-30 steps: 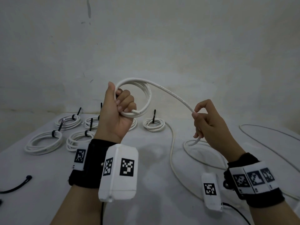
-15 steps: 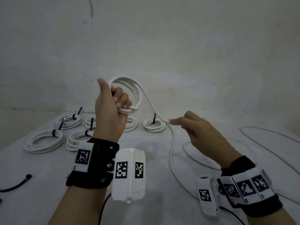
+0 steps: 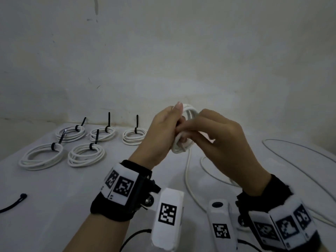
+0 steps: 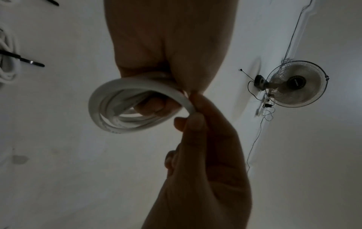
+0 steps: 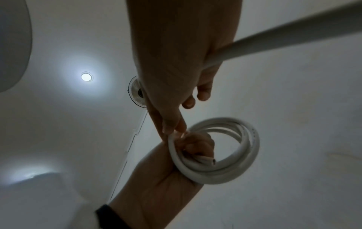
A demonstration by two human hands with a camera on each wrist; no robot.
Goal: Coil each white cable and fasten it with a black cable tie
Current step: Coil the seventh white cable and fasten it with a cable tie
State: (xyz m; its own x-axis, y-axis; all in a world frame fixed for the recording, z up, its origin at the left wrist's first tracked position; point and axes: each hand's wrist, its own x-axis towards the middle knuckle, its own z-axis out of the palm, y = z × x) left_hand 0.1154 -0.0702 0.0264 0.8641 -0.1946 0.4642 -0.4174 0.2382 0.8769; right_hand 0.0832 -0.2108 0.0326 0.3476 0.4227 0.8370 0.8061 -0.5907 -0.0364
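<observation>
My left hand (image 3: 174,118) is raised above the table and grips a small coil of white cable (image 3: 190,110), thumb up. My right hand (image 3: 183,129) has come in against it, and its fingertips pinch the cable at the coil's near side. In the right wrist view the loose cable (image 5: 293,35) runs through my right palm to the coil (image 5: 248,148), whose cut end (image 5: 212,161) pokes out inside the loop. From the left wrist, the coil (image 4: 101,100) shows several turns. The free length (image 3: 187,171) hangs down to the table. No black tie is on this coil.
Several coiled cables (image 3: 85,154) fastened with black ties (image 3: 91,146) lie at the table's back left. Another loose white cable (image 3: 300,157) loops across the right side. A black cord (image 3: 14,202) lies at the left edge. A wall (image 3: 163,51) stands close behind.
My right hand moved left from the stretched cable and closed in on the coil. My left hand shifted right and lowered the coil. One more loop has been laid on.
</observation>
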